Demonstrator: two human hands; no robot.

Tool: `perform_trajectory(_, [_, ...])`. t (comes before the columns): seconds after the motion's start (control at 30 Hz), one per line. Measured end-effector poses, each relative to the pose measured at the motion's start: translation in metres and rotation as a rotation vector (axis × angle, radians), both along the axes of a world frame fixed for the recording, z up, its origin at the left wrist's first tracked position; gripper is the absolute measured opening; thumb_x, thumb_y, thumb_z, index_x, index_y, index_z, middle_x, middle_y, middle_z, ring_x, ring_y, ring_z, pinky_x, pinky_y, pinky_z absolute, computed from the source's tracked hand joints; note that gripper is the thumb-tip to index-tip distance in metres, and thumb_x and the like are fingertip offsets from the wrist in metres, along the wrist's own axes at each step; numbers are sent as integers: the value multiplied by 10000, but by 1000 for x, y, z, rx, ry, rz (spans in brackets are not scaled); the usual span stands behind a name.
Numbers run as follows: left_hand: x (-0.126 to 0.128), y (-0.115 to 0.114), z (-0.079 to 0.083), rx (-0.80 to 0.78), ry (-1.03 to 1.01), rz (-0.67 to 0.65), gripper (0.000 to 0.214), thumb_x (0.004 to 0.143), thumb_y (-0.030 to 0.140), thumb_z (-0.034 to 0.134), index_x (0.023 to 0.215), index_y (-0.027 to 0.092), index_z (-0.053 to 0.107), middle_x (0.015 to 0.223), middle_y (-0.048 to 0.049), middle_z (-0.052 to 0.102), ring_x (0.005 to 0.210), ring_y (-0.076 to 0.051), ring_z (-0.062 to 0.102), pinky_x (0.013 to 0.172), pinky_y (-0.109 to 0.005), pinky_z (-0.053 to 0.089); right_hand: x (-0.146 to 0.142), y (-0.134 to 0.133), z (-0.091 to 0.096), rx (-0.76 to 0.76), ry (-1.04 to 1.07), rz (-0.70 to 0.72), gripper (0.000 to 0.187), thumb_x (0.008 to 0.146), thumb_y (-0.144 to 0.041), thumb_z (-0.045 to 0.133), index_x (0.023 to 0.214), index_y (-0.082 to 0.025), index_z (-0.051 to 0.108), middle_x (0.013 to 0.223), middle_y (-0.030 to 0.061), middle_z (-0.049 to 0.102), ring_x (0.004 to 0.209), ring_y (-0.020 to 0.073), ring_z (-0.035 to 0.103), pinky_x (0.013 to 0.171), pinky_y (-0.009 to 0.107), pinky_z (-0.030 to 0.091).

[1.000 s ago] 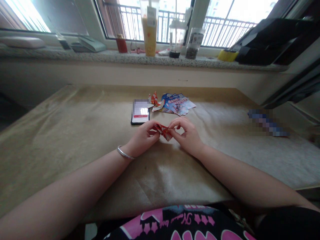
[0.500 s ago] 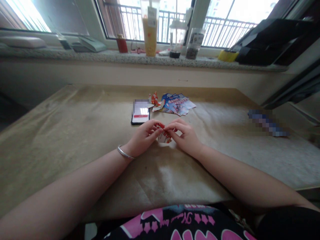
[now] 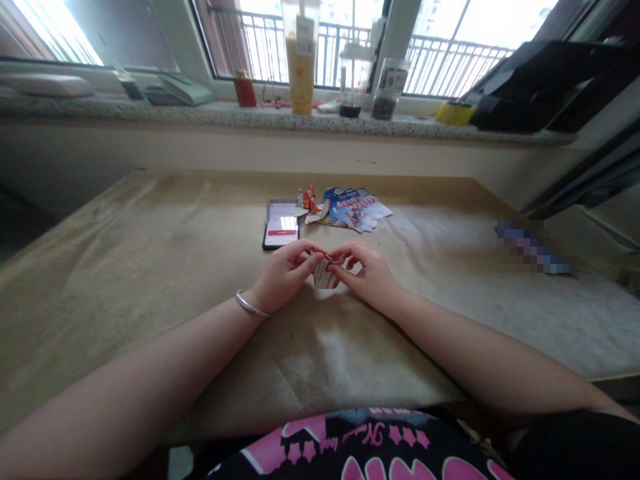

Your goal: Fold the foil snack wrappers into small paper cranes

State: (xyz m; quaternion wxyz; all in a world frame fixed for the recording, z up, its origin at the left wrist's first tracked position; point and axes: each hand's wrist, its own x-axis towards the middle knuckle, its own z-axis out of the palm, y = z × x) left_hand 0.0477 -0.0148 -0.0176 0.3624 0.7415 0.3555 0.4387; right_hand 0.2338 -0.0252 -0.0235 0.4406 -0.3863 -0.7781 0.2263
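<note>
Between my hands is a small folded piece of red and white printed paper (image 3: pixel 326 276), held just above the table. My left hand (image 3: pixel 289 270), with a silver bangle at the wrist, pinches its left side between thumb and fingers. On the right side, the thumb and fingertips of my right hand (image 3: pixel 369 272) close on the same paper. Its upper edge is partly hidden by my fingertips. Beyond my left hand lies a phone (image 3: pixel 281 227) with a lit screen. Behind the paper are a folded red and white paper shape (image 3: pixel 310 199) and fanned blue printed sheets (image 3: pixel 353 208).
A light brown cover lies over the table (image 3: pixel 150 267). Far right on it is a blurred-out bluish item (image 3: pixel 535 247). On the granite windowsill (image 3: pixel 210 115) stand a tall yellow-filled container (image 3: pixel 301 77), a clear cup (image 3: pixel 353 83), a dark-filled jar (image 3: pixel 390 90) and a red container (image 3: pixel 245 90).
The paper has turned slightly between my fingers and shows more of its white face. My right fingers have shifted a little on it; the things on the table stay put.
</note>
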Motion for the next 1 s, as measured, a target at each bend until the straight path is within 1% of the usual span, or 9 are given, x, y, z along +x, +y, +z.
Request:
perform_trajectory(0.13, [-1,1,-2,37,30,37,272,870,411,518,814,162,613,670,5,596,572,-96,526,513,-192,420,-3,0,1,-142,-6,-28,81,789,-264,629,826,-191,633,725,-4,638,575,90,536,516,215,440])
perform_trajectory(0.23, [-1,2,-2,50,49,61,284,873,400,508,770,156,609,644,12,573,567,-96,505,517,-196,406,-4,0,0,-244,-12,8,111,796,-284,616,831,-181,642,662,-17,634,535,82,518,511,209,424])
perform_trajectory(0.33, [-2,2,-1,45,56,76,285,878,397,500,788,153,616,659,9,581,585,-104,516,538,-205,414,-4,0,-2,-305,-12,40,147,796,-308,614,848,-176,650,620,-26,616,514,80,503,495,203,407])
perform_trajectory(0.47, [-3,6,-3,14,42,96,331,895,444,464,808,158,605,680,4,579,610,-114,527,564,-216,430,-3,3,-5,-339,-2,33,165,791,-330,613,824,-173,649,575,-34,586,485,78,479,466,198,389])
perform_trajectory(0.53, [-2,9,-5,-56,32,32,354,890,482,459,826,160,591,702,-1,592,625,-123,548,568,-220,444,-3,5,-5,-363,47,5,182,791,-348,610,815,-169,635,585,-24,598,494,84,508,470,202,404])
perform_trajectory(0.6, [-1,11,-8,-146,-1,-90,342,855,493,518,906,159,576,785,-17,636,682,-138,596,605,-231,474,-2,7,-7,-384,118,-24,213,789,-379,610,812,-167,613,606,-10,615,514,95,547,480,207,427])
perform_trajectory(0.67, [0,10,-10,-185,34,-138,343,824,463,575,964,150,577,869,-43,657,728,-150,619,627,-241,487,0,10,-8,-401,178,-43,242,783,-407,615,817,-168,592,628,0,630,530,103,572,494,213,446])
perform_trajectory(0.83, [1,9,-10,-209,183,-87,329,823,395,573,1022,135,598,861,-45,665,699,-136,602,625,-240,473,4,15,-12,-385,197,-66,264,787,-417,606,894,-179,562,658,-8,625,547,105,573,521,222,453])
perform_trajectory(1.0, [0,12,-11,-171,288,-58,261,846,382,516,918,149,610,811,-23,649,695,-142,583,627,-250,444,6,17,-14,-332,74,-94,296,747,-344,649,958,-202,496,621,-66,565,536,94,520,528,215,402])
